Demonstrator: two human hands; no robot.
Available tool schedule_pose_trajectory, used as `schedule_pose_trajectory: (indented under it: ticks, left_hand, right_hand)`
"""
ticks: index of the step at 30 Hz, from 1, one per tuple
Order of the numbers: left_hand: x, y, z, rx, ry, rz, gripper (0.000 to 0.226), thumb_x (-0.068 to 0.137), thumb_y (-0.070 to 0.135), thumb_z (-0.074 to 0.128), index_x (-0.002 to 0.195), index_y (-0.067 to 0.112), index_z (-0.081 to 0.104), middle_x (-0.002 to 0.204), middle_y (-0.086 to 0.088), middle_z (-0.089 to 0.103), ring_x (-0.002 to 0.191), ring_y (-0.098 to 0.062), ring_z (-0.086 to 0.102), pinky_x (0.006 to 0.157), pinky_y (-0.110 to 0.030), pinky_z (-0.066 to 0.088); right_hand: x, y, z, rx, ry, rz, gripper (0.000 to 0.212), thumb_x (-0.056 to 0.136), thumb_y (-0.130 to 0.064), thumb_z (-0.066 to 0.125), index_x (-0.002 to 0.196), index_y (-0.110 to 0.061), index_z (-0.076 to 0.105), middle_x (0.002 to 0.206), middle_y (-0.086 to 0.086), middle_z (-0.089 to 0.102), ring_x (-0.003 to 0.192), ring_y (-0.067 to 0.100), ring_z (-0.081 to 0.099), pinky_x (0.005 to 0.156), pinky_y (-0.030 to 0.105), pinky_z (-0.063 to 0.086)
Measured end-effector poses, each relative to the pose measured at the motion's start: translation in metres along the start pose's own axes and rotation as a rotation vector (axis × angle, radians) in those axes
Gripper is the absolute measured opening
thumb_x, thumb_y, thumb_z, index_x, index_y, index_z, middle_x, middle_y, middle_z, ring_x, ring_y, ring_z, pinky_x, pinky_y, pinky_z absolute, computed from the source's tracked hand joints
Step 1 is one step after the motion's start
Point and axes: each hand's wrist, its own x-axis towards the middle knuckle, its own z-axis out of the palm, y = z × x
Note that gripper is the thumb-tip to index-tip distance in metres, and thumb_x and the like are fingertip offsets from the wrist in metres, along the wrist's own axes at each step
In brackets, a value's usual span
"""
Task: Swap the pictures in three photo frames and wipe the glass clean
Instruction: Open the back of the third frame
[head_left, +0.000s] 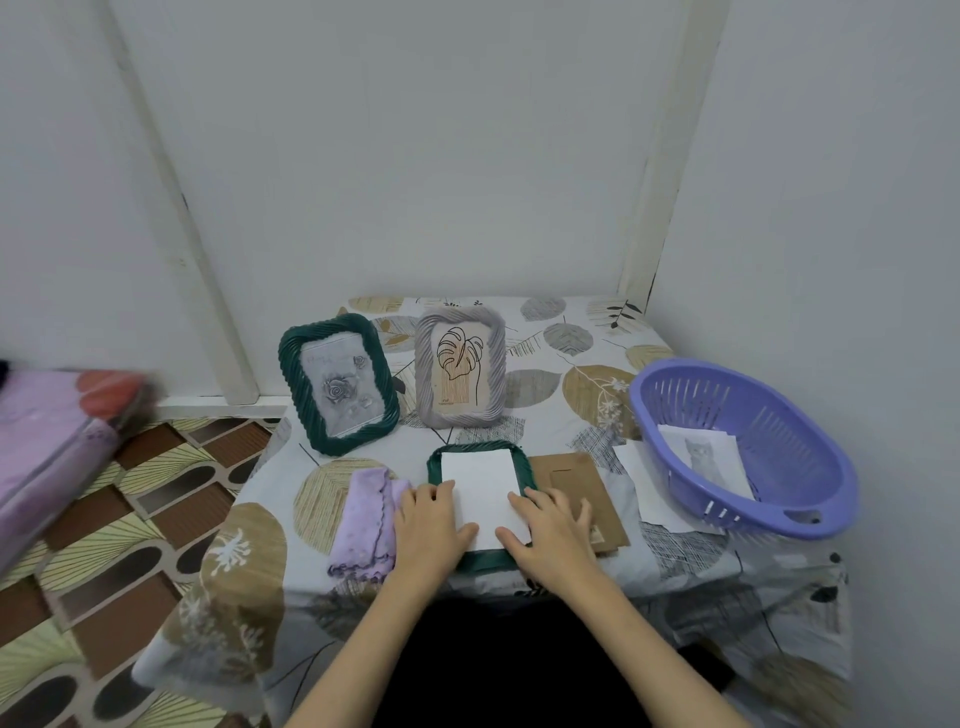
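Both hands flat on the job at the table's near edge. Left hand (430, 525) lies with straight fingers on the left side of a white sheet (480, 493), thumb pressing the paper; it holds nothing. Right hand (551, 525) mirrors it on the right side, fingers spread and relaxed, thumb on the sheet, no grasp. The sheet lies blank side up inside a dark green frame lying face down (470, 558), back open. Looks like the new picture is being seated, judging by the task.

Just left of it, touching the left hand: folded lilac cloth (363, 519). Just right, partly under the right hand: brown backing board (571, 475). Further right, a loose white paper (641, 483) tucked under a purple basket (748, 447) holding a cat print (701, 454).

Far side: upright green frame with rose picture (338, 384) and grey frame with leaf drawing (460, 366), both standing, apparently not yet opened.

Risks: sheet seated skewed or creased if thumbs push unevenly; frame sits close to the table (571, 332) edge and could slide off; fingerprints on glass if wiping is skipped.
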Motion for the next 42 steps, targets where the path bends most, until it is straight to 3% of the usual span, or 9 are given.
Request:
schedule_pose_trajectory:
  ticks: [8, 13, 17, 24, 28, 32, 35, 39, 42]
  left_hand:
    - [0.004, 0.001, 0.001, -0.329, 0.054, -0.098, 0.056, 0.078, 0.029, 0.066, 0.13, 0.018, 0.046, 0.127, -0.007, 0.053, 0.122, -0.027, 0.04, 0.103, -0.035, 0.032]
    - [0.002, 0.002, -0.006, -0.713, 0.158, -0.103, 0.045, 0.075, 0.003, 0.069, 0.117, 0.008, 0.053, 0.079, -0.001, 0.054, 0.073, -0.014, 0.051, 0.065, -0.02, 0.041]
    - [0.007, 0.002, -0.009, -0.75, 0.17, -0.204, 0.039, 0.076, 0.009, 0.072, 0.108, 0.0, 0.053, 0.064, 0.003, 0.053, 0.063, -0.011, 0.05, 0.058, -0.021, 0.036]
    - [0.007, 0.0, -0.01, -0.522, 0.184, -0.189, 0.005, 0.077, 0.011, 0.067, 0.079, 0.01, 0.063, 0.083, -0.01, 0.067, 0.081, -0.024, 0.061, 0.07, -0.031, 0.046]
    - [0.009, -0.003, -0.006, -0.409, 0.204, -0.139, 0.012, 0.077, 0.014, 0.065, 0.072, 0.016, 0.055, 0.092, -0.009, 0.057, 0.085, -0.022, 0.052, 0.074, -0.031, 0.041]
    - [0.01, 0.009, -0.019, -0.657, 0.271, -0.058, 0.01, 0.087, 0.005, 0.055, 0.083, 0.011, 0.049, 0.086, -0.005, 0.055, 0.079, -0.02, 0.051, 0.07, -0.024, 0.034]
    - [0.015, 0.021, -0.031, -0.803, 0.321, 0.042, 0.018, 0.088, -0.004, 0.049, 0.085, 0.014, 0.049, 0.086, 0.001, 0.057, 0.079, -0.022, 0.055, 0.07, -0.031, 0.041]
    - [0.027, 0.054, -0.039, -0.98, 0.106, 0.157, 0.039, 0.087, -0.008, 0.048, 0.088, 0.027, 0.064, 0.103, 0.003, 0.062, 0.074, -0.016, 0.056, 0.065, -0.027, 0.045]
    - [0.034, 0.087, -0.028, -0.984, -0.088, 0.16, 0.034, 0.086, -0.003, 0.054, 0.105, 0.023, 0.062, 0.113, -0.004, 0.058, 0.079, -0.015, 0.058, 0.064, -0.023, 0.051]
  right_hand:
    - [0.0, 0.005, -0.006, 0.082, 0.009, 0.018, 0.051, 0.09, -0.048, 0.046, 0.135, -0.025, 0.044, 0.145, -0.013, 0.036, 0.135, 0.011, 0.023, 0.11, 0.055, 0.007]
    - [-0.004, 0.005, -0.005, 0.114, 0.011, 0.023, 0.052, 0.091, -0.048, 0.043, 0.137, -0.025, 0.041, 0.147, -0.013, 0.033, 0.136, 0.01, 0.021, 0.112, 0.055, 0.006]
    - [-0.005, 0.004, -0.006, 0.12, -0.001, 0.024, 0.052, 0.092, -0.049, 0.042, 0.138, -0.024, 0.04, 0.147, -0.012, 0.033, 0.137, 0.01, 0.021, 0.112, 0.055, 0.004]
    - [-0.006, 0.006, -0.004, 0.093, 0.007, -0.004, 0.051, 0.09, -0.054, 0.042, 0.135, -0.03, 0.042, 0.146, -0.011, 0.032, 0.136, 0.01, 0.021, 0.111, 0.055, 0.004]
    - [-0.006, 0.007, -0.005, 0.105, -0.005, -0.028, 0.053, 0.09, -0.056, 0.04, 0.136, -0.03, 0.041, 0.146, -0.01, 0.032, 0.137, 0.01, 0.02, 0.112, 0.054, 0.002]
    - [-0.007, 0.02, -0.03, 0.086, 0.094, -0.052, 0.078, 0.075, -0.073, 0.017, 0.141, -0.034, 0.031, 0.152, -0.005, 0.025, 0.141, 0.014, 0.012, 0.116, 0.046, 0.001]
    - [-0.006, 0.045, -0.066, -0.012, 0.213, -0.021, 0.059, 0.09, -0.056, 0.034, 0.143, -0.032, 0.026, 0.155, -0.001, 0.015, 0.144, 0.017, 0.006, 0.116, 0.043, -0.001]
    - [-0.018, 0.09, -0.105, -0.142, 0.337, 0.087, 0.05, 0.093, -0.045, 0.041, 0.142, -0.034, 0.033, 0.154, 0.009, 0.018, 0.143, 0.032, 0.011, 0.113, 0.052, 0.012]
    - [-0.031, 0.125, -0.123, -0.182, 0.217, 0.179, 0.048, 0.093, -0.047, 0.042, 0.139, -0.039, 0.034, 0.15, 0.004, 0.03, 0.135, 0.03, 0.031, 0.107, 0.047, 0.027]
